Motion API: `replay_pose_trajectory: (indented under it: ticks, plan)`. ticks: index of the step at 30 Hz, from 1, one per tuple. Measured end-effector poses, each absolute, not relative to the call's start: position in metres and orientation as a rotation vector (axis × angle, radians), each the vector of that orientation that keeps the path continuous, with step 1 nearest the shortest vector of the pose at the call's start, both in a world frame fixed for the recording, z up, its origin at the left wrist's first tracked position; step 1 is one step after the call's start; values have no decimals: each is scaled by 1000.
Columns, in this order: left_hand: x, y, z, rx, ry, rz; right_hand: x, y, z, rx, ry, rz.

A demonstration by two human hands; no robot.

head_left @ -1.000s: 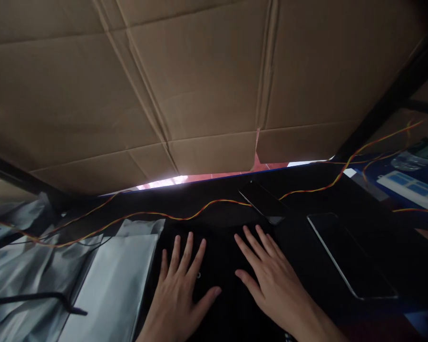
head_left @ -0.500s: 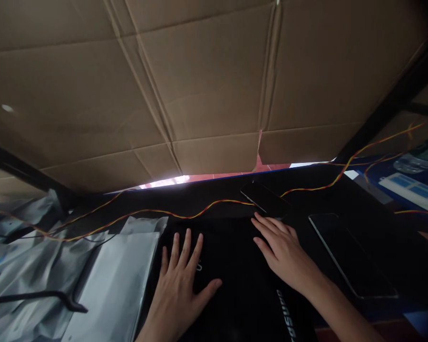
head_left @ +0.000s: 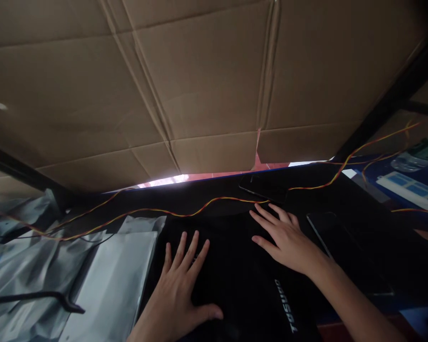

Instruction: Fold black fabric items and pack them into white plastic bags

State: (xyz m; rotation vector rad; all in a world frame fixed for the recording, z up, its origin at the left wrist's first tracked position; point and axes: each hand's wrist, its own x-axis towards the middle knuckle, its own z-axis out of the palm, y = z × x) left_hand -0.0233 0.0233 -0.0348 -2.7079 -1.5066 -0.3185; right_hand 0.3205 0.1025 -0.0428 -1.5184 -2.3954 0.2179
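Observation:
A black cloth (head_left: 235,285) with pale lettering near its right side lies flat on the dark surface. My left hand (head_left: 180,285) rests on its left part, palm down, fingers spread and thumb out to the right. Near the cloth's upper right edge, my right hand (head_left: 283,237) lies flat with its fingers apart. Just beyond those fingertips is a dark phone (head_left: 262,188). A larger dark tablet-like device (head_left: 349,251) lies right of my right hand, its near part beside the forearm. Neither hand holds anything.
Plastic packages (head_left: 110,280) lie on the left, with a black hooked bar (head_left: 57,297) over them. A red-yellow twisted wire (head_left: 214,202) crosses behind the cloth. Cardboard (head_left: 214,85) stands at the back. A bottle (head_left: 413,159) is at the far right.
My left hand has shifted slightly right at the fingertips, and its thumb is lower. My right hand's fingers have spread and moved slightly forward. The far phone appears turned a little.

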Motion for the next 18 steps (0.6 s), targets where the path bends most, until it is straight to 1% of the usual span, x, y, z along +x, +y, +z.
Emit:
replay_pose_trajectory:
  ticks: [3,6,9,14,18]
  plan:
    - [-13,21,-12,-2754,-1462,-343,315,94,-35,-1493,-2390,204]
    - [2,17,5,-2907,-1300,-283,304,81,-26,-1358,-2424,208]
    - [14,13,-3,-3023,-1175,-192,297,70,-27,-1249,-2462,242]
    - [15,10,-34,-3018,-1205,-137,301,71,-46,-1292,-2505,250]
    - [13,10,-29,-3033,-1220,-160,303,85,-50,-1328,-2505,236]
